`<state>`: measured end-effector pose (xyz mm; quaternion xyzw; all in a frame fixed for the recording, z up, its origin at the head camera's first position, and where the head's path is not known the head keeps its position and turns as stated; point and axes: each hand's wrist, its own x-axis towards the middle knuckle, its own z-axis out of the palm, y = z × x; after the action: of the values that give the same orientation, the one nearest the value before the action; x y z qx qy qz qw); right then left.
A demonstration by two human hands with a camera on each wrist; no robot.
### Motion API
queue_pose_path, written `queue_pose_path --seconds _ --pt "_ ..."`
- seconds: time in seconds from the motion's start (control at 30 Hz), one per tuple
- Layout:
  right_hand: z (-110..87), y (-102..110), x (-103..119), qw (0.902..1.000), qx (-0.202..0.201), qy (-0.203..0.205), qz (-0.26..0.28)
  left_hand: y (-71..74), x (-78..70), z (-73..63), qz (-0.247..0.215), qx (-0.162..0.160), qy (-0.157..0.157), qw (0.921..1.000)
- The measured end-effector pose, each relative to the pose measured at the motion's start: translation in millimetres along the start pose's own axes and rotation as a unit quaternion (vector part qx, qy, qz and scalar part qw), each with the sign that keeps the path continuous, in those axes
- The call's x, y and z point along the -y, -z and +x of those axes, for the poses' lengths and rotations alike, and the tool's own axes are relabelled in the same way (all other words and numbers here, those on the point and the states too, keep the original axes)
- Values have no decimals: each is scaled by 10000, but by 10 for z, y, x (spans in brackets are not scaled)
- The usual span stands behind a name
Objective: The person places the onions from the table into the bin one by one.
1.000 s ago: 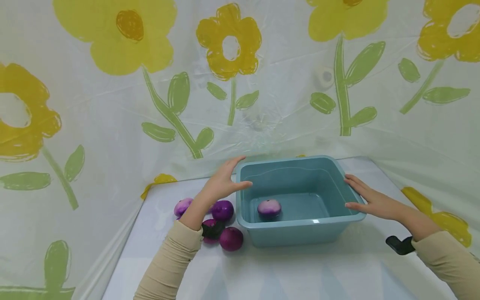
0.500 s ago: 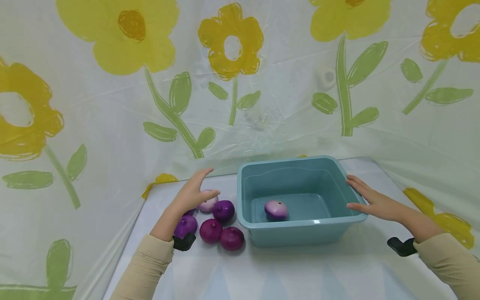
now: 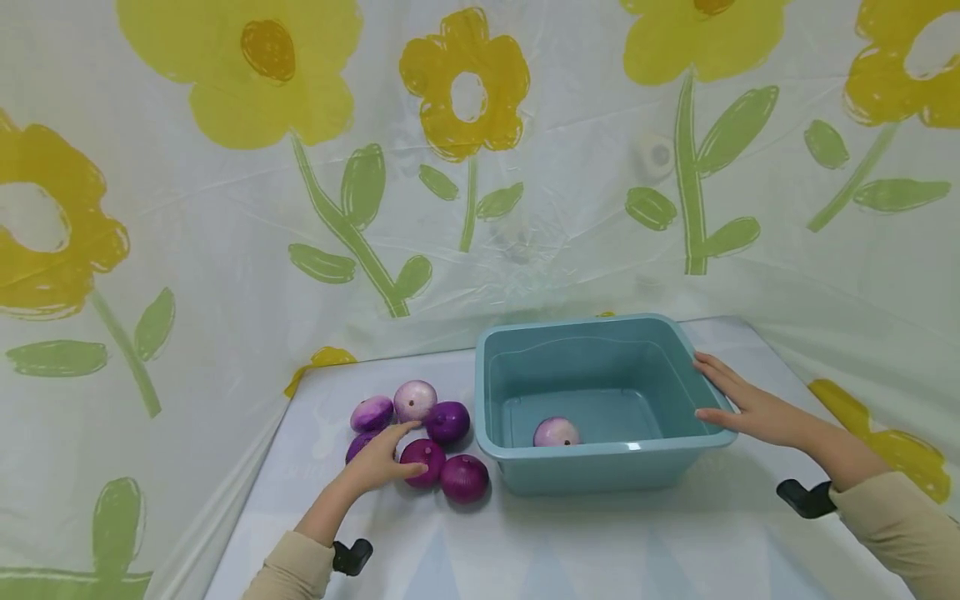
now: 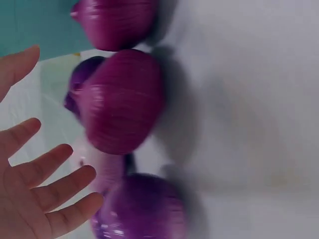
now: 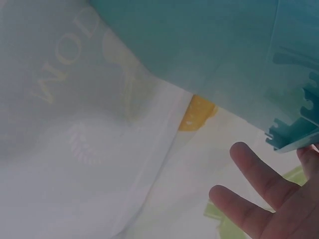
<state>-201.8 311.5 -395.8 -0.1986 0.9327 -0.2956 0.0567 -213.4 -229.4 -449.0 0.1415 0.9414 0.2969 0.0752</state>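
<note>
Lower L of frame: L hand (image 3: 375,463) is spread, nothing held; 1 onion (image 3: 428,456) should be cupped fully, tub (image 3: 592,473) steadied by R hand (image 3: 757,414), fingers near-straight, lower R.

The basin (image 3: 592,472) stands on the table (image 3: 637,546), with the hanging sheet (image 3: 570,208) behind it. One onion (image 3: 557,430) lies in the basin, left of centre by its front wall. On the table, left of the basin, are six others: the front-right onion (image 3: 464,481) and rear-right onion (image 3: 447,422), nearest its left wall; the front-middle onion (image 3: 426,454) and rear-middle onion (image 3: 415,398), farther out; the rear-left onion (image 3: 372,412) and the front-left onion (image 3: 357,443), farthest. The left hand (image 3: 377,461) is over these last rows, partly covering the front-left onion. The right hand (image 3: 759,413) is at the basin's right rim.
</note>
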Motion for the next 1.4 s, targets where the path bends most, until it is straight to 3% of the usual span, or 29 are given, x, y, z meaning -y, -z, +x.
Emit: queue_pose_path --seconds 0.27,0.43,0.67,1.07,1.4 --pt "-4 6 -1 10000 -75 -14 -20 -298 183 -150 -109 -155 -384 9991" --pt "14 -16 1 10000 -33 -3 29 -423 273 -175 94 -373 -197 9991" --pt "17 -18 3 9999 -99 15 58 -546 356 -126 100 -613 -186 9979" --pt "-12 -25 24 9999 -115 -19 121 -645 393 -50 -401 -752 -25 9964" --pt "-9 -35 19 9997 -144 -20 221 -635 360 -56 -292 -933 -86 9952"
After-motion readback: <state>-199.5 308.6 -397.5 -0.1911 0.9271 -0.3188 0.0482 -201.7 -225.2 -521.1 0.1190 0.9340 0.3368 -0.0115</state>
